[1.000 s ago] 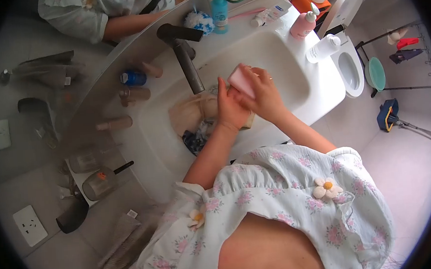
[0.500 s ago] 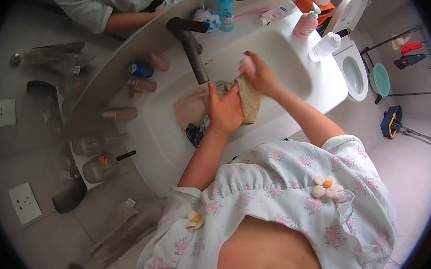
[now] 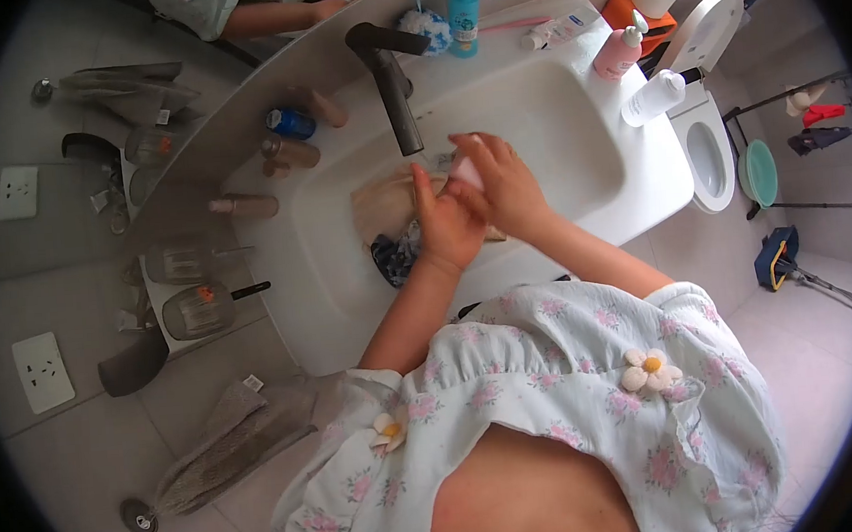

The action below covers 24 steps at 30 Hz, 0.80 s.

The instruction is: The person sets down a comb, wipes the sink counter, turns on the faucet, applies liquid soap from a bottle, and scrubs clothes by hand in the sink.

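Over the white basin [image 3: 573, 107], my right hand [image 3: 512, 189] is closed round a pink bar [image 3: 466, 172]. My left hand [image 3: 450, 227] is beside it under the dark faucet [image 3: 397, 100], its thumb raised and its palm near the bar. Whether the left hand grips any cloth is hidden. Beige cloth [image 3: 379, 205] lies in the basin left of my hands, with a dark patterned cloth [image 3: 396, 255] against it. A little of another cloth shows beneath my hands.
Along the counter stand a blue bottle [image 3: 463, 21], a pink pump bottle [image 3: 619, 52] and a white bottle [image 3: 653, 99]. Small bottles [image 3: 290, 155] are left of the faucet. A toilet [image 3: 707, 152] is at the right, a mirror at the left.
Half a second ago my hands were apart, the left one at the yellowish cloth. My right hand has come back with the bar to meet my left hand below the faucet.
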{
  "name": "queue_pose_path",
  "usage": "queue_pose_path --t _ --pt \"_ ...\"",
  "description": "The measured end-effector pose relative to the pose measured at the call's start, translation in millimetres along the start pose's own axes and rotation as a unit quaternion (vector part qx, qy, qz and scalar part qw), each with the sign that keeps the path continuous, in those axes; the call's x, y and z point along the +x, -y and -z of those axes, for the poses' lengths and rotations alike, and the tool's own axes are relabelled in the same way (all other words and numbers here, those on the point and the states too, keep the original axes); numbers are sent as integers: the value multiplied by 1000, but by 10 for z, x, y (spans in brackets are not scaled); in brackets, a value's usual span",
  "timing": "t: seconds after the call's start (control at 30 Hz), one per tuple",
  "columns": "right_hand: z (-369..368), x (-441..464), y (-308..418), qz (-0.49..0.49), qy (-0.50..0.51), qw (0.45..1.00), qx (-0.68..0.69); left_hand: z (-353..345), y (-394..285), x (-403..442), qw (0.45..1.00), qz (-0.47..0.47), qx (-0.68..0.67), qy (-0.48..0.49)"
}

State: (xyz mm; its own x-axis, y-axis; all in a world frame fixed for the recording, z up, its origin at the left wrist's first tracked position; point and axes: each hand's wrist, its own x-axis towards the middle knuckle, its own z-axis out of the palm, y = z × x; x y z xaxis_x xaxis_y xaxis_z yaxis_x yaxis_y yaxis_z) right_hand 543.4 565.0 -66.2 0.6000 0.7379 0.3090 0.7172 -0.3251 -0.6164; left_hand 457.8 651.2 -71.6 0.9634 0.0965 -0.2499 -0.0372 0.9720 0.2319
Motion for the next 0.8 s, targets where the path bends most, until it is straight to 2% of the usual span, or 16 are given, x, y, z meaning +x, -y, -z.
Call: queue_pose_path --t 0.07,0.13,0.17,0.2,0.23,0.27,0.3,0.33,0.37,0.4,0.43,0.47,0.57,0.67,0.7,0.8 --pt "-6 137 -130 -93 -16 992 85 -27 -1 10 1000 -4 23 12" --pt "42 185 -250 -202 -13 958 203 -98 -3 -23 999 -2 42 14" --pt "33 152 -199 -146 0 978 151 -121 -4 -21 999 0 51 17" --pt "18 69 -97 -88 15 991 96 8 -12 22 991 27 -68 111" --pt "-2 -24 10 -30 30 998 41 257 -22 67 960 52 -186 201" --pt "-17 -66 62 28 46 998 -13 273 -36 62 961 47 -183 200" --pt "-103 -46 -54 16 34 999 -9 185 -66 47 962 42 -180 199" --pt "-157 49 -242 -74 34 994 77 69 -76 12 992 7 -55 110" --pt "-183 182 -484 -162 34 973 162 -96 -98 -30 997 -30 70 17" --pt "-157 286 -694 -250 34 936 245 -175 -119 -62 997 -16 71 27" --pt "-45 367 -893 -353 13 836 419 -238 -150 -90 997 -3 71 38" --pt "91 424 -1028 -436 -10 695 572 -272 -186 -98 996 10 72 51" --pt "575 593 -1077 -281 -73 601 745 -311 -260 -49 994 5 57 98" --pt "949 1129 -852 -213 -155 619 740 -198 -268 -3 990 1 123 70" --pt "1042 1301 -777 -217 -185 636 717 -145 -242 28 983 -19 164 76" --pt "1034 1746 -932 -180 -214 611 741 -92 -162 73 952 -80 286 76"
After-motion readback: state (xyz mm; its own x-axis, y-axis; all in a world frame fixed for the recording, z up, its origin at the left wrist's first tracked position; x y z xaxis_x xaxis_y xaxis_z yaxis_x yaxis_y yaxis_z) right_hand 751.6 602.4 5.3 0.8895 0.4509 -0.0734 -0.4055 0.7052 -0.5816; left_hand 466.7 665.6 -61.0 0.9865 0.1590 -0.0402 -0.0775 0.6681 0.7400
